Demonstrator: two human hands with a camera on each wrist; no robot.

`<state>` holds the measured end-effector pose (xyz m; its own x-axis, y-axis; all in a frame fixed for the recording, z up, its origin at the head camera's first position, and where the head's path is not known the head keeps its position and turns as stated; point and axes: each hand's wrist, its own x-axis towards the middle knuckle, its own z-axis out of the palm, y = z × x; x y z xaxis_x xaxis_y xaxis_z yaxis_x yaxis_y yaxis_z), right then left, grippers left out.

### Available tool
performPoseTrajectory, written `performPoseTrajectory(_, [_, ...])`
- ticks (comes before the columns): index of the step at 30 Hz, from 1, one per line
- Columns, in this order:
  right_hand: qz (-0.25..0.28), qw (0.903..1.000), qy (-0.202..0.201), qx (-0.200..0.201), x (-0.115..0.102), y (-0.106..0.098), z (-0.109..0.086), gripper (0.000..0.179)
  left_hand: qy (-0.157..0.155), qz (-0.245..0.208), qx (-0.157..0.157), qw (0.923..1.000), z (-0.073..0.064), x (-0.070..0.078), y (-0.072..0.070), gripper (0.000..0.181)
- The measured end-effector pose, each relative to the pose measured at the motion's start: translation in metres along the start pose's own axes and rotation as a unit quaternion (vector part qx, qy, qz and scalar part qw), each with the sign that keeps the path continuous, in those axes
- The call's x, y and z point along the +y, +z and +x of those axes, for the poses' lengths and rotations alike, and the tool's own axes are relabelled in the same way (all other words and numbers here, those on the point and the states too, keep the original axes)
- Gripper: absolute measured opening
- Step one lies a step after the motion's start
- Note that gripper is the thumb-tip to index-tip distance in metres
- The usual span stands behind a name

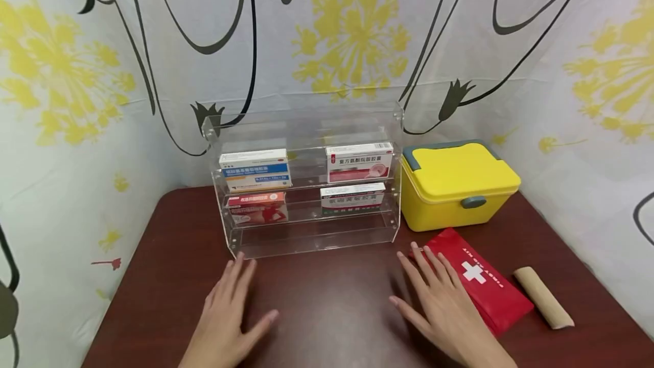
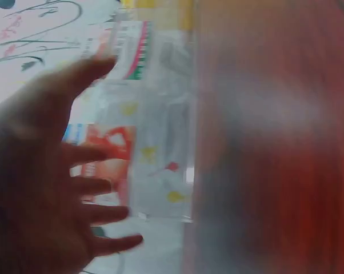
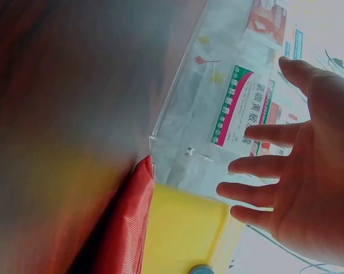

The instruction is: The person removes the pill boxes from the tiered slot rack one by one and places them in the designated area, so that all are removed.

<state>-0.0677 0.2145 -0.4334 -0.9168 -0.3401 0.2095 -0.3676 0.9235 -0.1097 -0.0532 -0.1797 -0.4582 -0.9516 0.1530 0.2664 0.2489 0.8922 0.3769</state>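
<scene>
My left hand (image 1: 227, 311) is spread with straight fingers over the table, its fingertips near the lower left corner of a clear acrylic rack (image 1: 311, 243). My right hand (image 1: 439, 300), fingers also extended, overlaps the left end of a red first aid pouch (image 1: 490, 283) in the head view. Neither hand holds anything. On the rack's tiers stand a blue-and-white medicine box (image 1: 255, 172), a red medicine box (image 1: 258, 208), a white-and-red medicine box (image 1: 360, 162) and a white-and-green medicine box (image 1: 352, 199). The right wrist view shows the white-and-green box (image 3: 240, 108) beyond the fingers.
A yellow lidded box (image 1: 460, 186) with grey handle and latch stands right of the rack. A beige roll (image 1: 544, 297) lies right of the pouch on the dark red-brown table (image 1: 327, 311). Flower-patterned fabric (image 1: 327, 33) encloses the back and sides.
</scene>
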Motion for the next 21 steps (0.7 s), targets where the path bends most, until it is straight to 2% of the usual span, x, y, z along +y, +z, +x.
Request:
performPoseTrajectory(2, [0.008, 0.9999, -0.001, 0.008, 0.001, -0.002, 0.001, 0.087, -0.016, -0.054, 0.041, 0.9976, 0.007, -0.010, -0.002, 0.099])
performPoseTrajectory(4, [0.017, 0.9996, -0.007, 0.023, 0.002, -0.005, 0.003, 0.085, -0.038, -0.111, 0.073, 0.9904, 0.017, -0.021, -0.002, 0.101])
performPoseTrajectory(5, [0.021, 0.9991, -0.012, 0.034, 0.003, -0.006, 0.004, 0.084, -0.049, -0.140, 0.079, 0.9858, 0.022, -0.026, -0.002, 0.103])
performPoseTrajectory(7, [0.034, 0.9982, -0.018, 0.047, 0.004, -0.010, 0.008, 0.082, -0.072, -0.188, 0.073, 0.9769, 0.034, -0.037, 0.000, 0.105])
performPoseTrajectory(9, [0.047, 0.9969, -0.025, 0.058, 0.005, -0.015, 0.013, 0.080, -0.085, -0.233, 0.052, 0.9674, 0.045, -0.047, 0.004, 0.106])
performPoseTrajectory(12, [0.065, 0.9950, -0.039, 0.065, 0.004, -0.023, 0.025, 0.078, -0.094, -0.298, 0.019, 0.9498, 0.058, -0.060, 0.010, 0.106])
performPoseTrajectory(16, [0.085, 0.9914, -0.063, 0.077, 0.005, -0.037, 0.046, 0.073, -0.097, -0.364, 0.004, 0.9263, 0.067, -0.072, 0.017, 0.104])
performPoseTrajectory(18, [0.095, 0.9887, -0.074, 0.089, 0.008, -0.045, 0.057, 0.070, -0.102, -0.378, 0.000, 0.9201, 0.068, -0.076, 0.020, 0.104])
performPoseTrajectory(21, [0.105, 0.9853, -0.088, 0.102, 0.012, -0.057, 0.070, 0.066, -0.112, -0.384, 0.000, 0.9164, 0.067, -0.078, 0.025, 0.103])
